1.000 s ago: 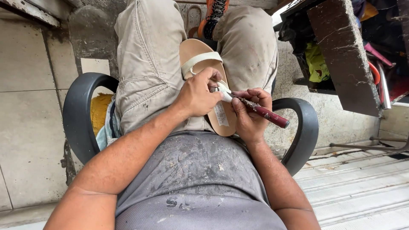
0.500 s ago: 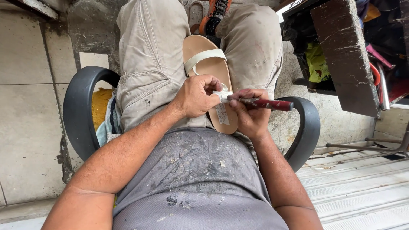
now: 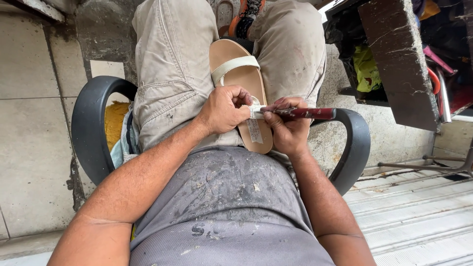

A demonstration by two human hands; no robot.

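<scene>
A tan sandal [image 3: 240,74] with white straps lies lengthwise on my lap between my thighs. My left hand [image 3: 224,108] pinches the sandal's rear white strap [image 3: 254,109] near the heel. My right hand [image 3: 288,130] grips a tool with a dark red handle [image 3: 308,113], held level, its tip at that same strap. A white label sits on the heel of the insole. The tool's tip is hidden between my fingers.
I sit in a chair with black curved armrests [image 3: 91,128] on both sides. A dark stone slab [image 3: 396,54] and a cluttered shelf stand at the right. More footwear [image 3: 244,15] lies beyond my knees. Tiled floor on the left, ribbed flooring at the lower right.
The tool's handle has swung from pointing down-right to level. Both hands stay at the sandal's rear strap. The view has shifted slightly.
</scene>
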